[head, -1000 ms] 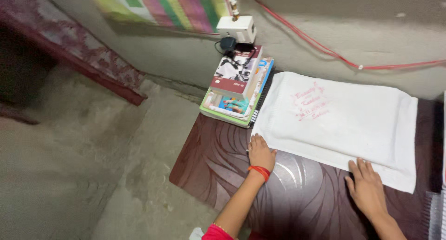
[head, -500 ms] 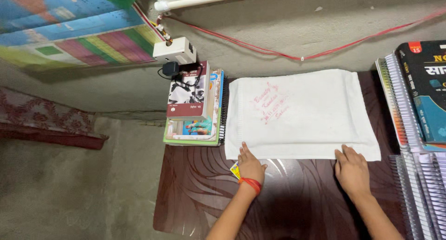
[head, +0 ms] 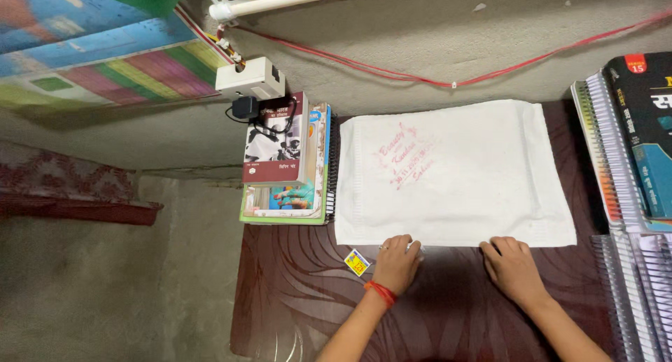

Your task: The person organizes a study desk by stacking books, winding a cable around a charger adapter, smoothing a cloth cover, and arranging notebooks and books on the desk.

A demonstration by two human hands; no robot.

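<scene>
The white cloth (head: 455, 173) lies flat at the middle of the dark tabletop (head: 301, 292). Both hands press its near edge: left hand (head: 397, 262) at 7 o'clock, right hand (head: 513, 266) at 5 o'clock, fingers flat, holding nothing. A book stack (head: 287, 166) lies at 9 o'clock.

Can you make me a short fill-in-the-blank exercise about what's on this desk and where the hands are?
1. Both hands rest on the near edge of a folded ____ cloth.
2. The left hand wears a ____ thread at the wrist.
3. A small yellow card lies on the table just beside the ____ hand.
4. The right hand lies palm ____ on the cloth's edge.

Missing words: white; red; left; down
</scene>
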